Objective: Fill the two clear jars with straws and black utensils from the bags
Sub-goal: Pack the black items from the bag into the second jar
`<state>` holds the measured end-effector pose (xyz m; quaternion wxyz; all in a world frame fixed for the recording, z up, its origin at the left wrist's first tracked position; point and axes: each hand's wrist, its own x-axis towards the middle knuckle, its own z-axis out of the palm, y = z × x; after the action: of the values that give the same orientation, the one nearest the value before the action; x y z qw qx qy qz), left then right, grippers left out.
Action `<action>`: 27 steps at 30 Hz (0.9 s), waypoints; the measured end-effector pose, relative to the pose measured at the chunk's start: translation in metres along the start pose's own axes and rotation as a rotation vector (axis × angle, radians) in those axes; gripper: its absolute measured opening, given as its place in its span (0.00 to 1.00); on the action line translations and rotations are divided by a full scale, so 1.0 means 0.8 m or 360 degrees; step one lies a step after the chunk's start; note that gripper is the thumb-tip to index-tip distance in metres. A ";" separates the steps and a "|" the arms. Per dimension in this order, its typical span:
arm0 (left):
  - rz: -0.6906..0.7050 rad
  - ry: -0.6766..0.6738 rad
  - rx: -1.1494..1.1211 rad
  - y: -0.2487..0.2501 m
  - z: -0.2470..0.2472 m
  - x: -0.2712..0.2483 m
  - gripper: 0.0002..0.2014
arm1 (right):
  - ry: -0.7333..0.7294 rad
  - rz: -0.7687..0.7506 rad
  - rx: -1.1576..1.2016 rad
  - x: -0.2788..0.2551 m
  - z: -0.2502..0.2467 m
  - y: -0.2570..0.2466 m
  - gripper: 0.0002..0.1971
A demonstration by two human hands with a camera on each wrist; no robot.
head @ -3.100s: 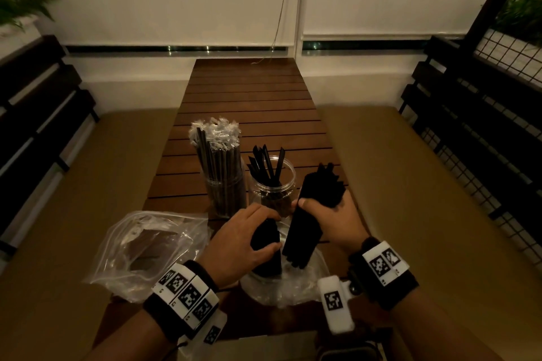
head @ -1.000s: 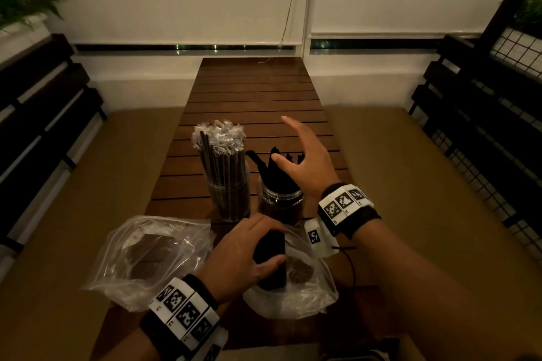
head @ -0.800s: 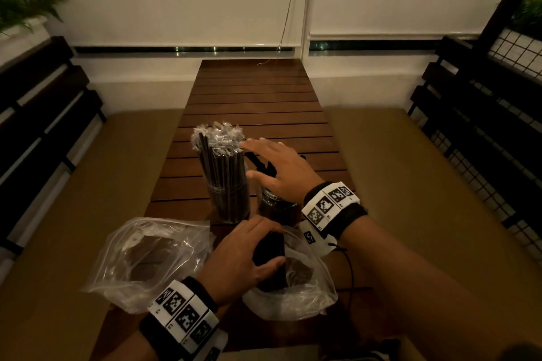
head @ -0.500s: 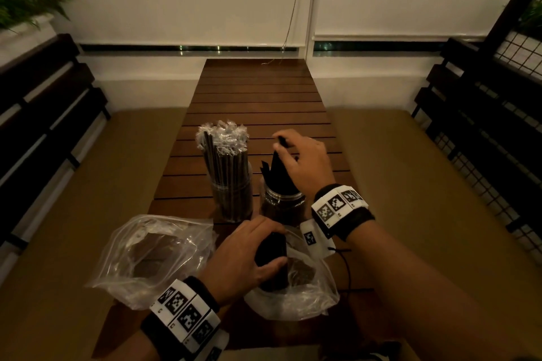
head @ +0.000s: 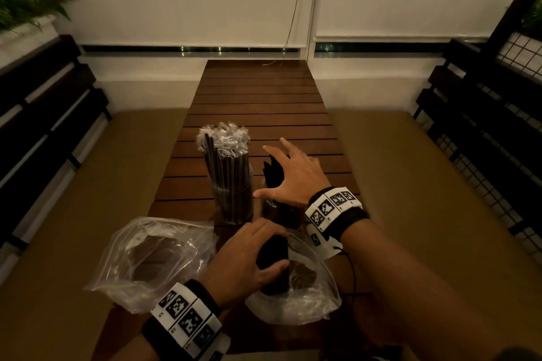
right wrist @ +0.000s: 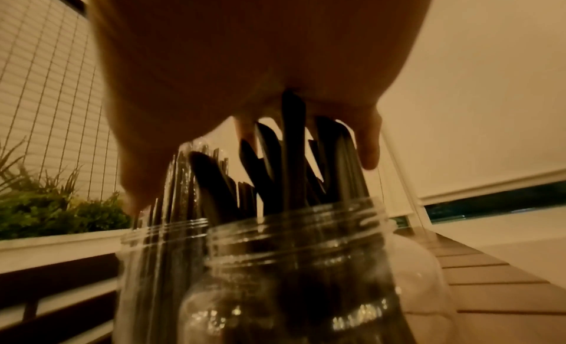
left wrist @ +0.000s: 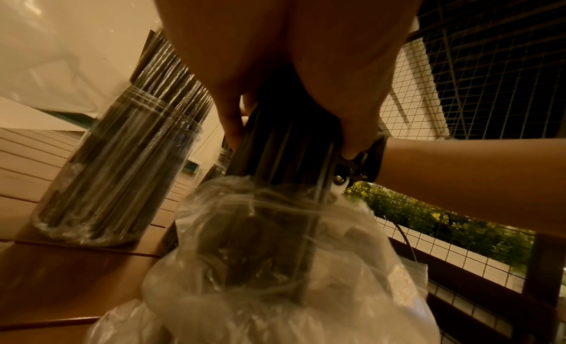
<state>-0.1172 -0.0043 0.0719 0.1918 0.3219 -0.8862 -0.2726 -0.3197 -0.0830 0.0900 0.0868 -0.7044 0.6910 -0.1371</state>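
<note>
Your left hand (head: pixel 246 258), low in the centre of the head view, curls round a bundle of black utensils (head: pixel 274 265) standing upright in the crinkled clear plastic bag (head: pixel 311 302); from the left wrist view the thumb and fingers (left wrist: pixel 233 121) wrap the ribbed dark handles just above the bag's mouth. Your right hand (head: pixel 293 176), just above it in the frame, is spread with straight fingers over the utensil jar (right wrist: pixel 306 264), a clear round jar with a threaded neck; flat black utensil tips (right wrist: pixel 291 155) stick up between palm and rim, and the palm seems to touch the tallest one. Just left of it stands the taller straw jar (head: pixel 233 199), packed with dark straws (head: pixel 225 161) in shiny crumpled wrappers. A second clear bag (head: pixel 152 258), slack and wrinkled, lies at lower left. All of this sits on the slatted brown wooden desk (head: pixel 264 102), in dim warm light.
</note>
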 end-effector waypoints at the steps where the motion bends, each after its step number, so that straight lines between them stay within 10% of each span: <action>1: -0.0003 0.0003 -0.0004 0.000 0.000 0.000 0.20 | -0.0016 0.0003 -0.0012 0.004 0.002 0.002 0.49; 6: -0.0008 0.0012 -0.0013 -0.001 -0.001 -0.001 0.20 | 0.0244 -0.0024 0.0083 0.010 0.006 0.009 0.30; 12: -0.0023 0.0007 -0.0015 0.001 -0.001 -0.001 0.19 | 0.0257 0.0008 -0.0052 0.016 0.009 0.009 0.45; 24: -0.0046 0.0006 -0.0004 0.000 -0.001 0.000 0.20 | 0.0666 0.0029 0.0388 0.012 -0.005 0.006 0.09; 27: -0.0030 0.0016 -0.0018 -0.001 0.000 0.000 0.20 | 0.0294 0.0028 0.0314 0.002 -0.007 0.004 0.11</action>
<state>-0.1171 -0.0047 0.0717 0.1954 0.3304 -0.8806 -0.2777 -0.3249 -0.0841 0.0944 0.0930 -0.6707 0.6853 -0.2679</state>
